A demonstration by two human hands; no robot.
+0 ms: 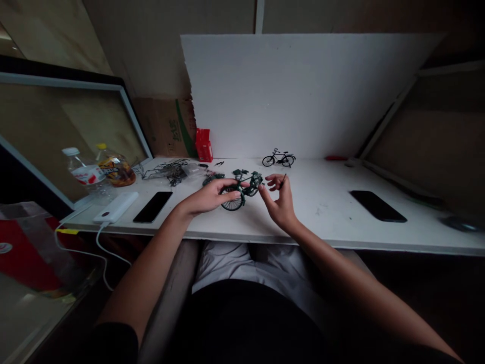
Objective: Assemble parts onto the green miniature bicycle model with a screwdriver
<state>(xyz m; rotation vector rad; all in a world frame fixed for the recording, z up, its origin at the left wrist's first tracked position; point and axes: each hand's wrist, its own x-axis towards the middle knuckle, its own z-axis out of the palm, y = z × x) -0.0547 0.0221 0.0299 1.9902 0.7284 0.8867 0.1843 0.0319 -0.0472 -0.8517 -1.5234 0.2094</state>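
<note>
A green model bicycle (pixel 232 204) stands on the white table in front of me. My left hand (pixel 212 196) grips it near a wheel, thumb and fingers on its frame. At its right end is my right hand (pixel 279 201), fingers curled, with a thin dark tool (pixel 283 180) held between them. The right thumb tip is close to the bicycle's green parts; whether it touches them I cannot tell. Other dark green parts (pixel 212 178) lie behind my left hand, partly hidden. Farther back stands a small black model bicycle (pixel 278 159).
Wire-like parts and plastic bags (pixel 176 172) lie left of the hands. Beyond is a red box (pixel 203 145). Two bottles (pixel 89 174), a white power bank (pixel 116 207) and a phone (pixel 153 207) are at the left; another phone (pixel 378 206) lies right.
</note>
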